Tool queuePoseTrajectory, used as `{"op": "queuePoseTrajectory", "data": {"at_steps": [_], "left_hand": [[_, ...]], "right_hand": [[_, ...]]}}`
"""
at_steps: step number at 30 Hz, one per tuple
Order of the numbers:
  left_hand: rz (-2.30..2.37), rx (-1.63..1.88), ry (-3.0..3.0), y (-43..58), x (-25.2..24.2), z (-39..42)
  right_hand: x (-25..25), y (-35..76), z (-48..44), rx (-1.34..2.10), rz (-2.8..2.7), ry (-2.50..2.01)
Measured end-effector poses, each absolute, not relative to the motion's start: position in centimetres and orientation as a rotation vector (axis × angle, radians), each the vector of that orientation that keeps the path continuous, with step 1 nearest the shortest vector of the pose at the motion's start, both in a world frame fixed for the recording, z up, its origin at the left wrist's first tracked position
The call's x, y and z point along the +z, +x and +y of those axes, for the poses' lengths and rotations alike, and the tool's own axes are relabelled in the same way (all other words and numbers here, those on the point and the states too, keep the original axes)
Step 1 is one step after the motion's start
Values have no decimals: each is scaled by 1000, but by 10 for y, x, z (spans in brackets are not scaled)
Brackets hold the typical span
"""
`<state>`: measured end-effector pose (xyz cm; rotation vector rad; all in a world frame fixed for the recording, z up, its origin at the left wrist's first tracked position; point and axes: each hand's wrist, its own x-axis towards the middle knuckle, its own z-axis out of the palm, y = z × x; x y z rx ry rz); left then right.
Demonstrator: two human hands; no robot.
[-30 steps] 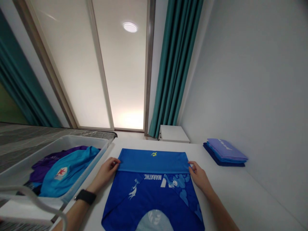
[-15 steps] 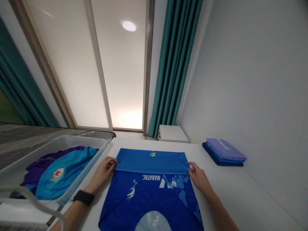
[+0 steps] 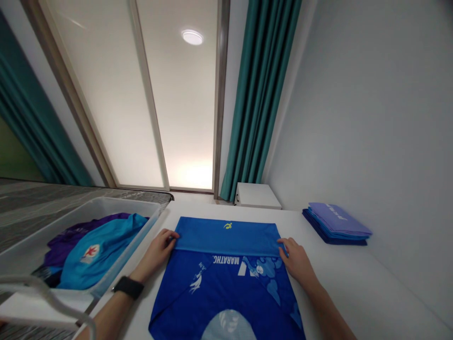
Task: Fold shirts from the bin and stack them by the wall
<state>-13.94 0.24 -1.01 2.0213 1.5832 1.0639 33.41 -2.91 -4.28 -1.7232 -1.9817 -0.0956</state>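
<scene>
A blue marathon T-shirt [image 3: 230, 288] lies spread on the white table, its printed lettering upside down to me. Its far end is turned over toward me as a lighter blue band with a small yellow logo. My left hand [image 3: 163, 246], with a black watch on the wrist, pinches the left edge of that band. At the opposite edge, my right hand [image 3: 295, 259] has its thumb and fingers closed on the cloth. The shirt's near end runs out of the picture.
On the left stands a translucent plastic bin [image 3: 116, 269] holding crumpled purple and light blue clothes [image 3: 97, 252]. A pale curved bar [image 3: 53, 302] crosses in front of it. A folded stack of clothes [image 3: 338, 224] sits at the table's right, by the wall. Beyond the table is a white cabinet [image 3: 258, 196].
The whole view has shifted slightly, so everything sits a little further right. Both hands stay at the two side edges of the folded band, and the shirt lies as before.
</scene>
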Motion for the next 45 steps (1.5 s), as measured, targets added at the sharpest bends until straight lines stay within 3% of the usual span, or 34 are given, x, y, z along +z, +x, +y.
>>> {"op": "queuePoseTrajectory", "data": {"at_steps": [9,19,27,37,45], "left_hand": [[1595,1088,1948,-141,-17,4],[1522,1289,1749,-143,-10,2],[1507,1343,1611,-142,-11,3],[1422,1387,1528,-139,-7,1],[1581,1335,1583,-143,-18,6]], "right_hand": [[-20,295,-32,-149,-2125,-1623],[35,118,-11,72,-2540,-1131],[16,17,9,51,-2525,-1170],[6,11,21,41,-2439,-1315],[22,44,65,377,-2131,-1475]]}}
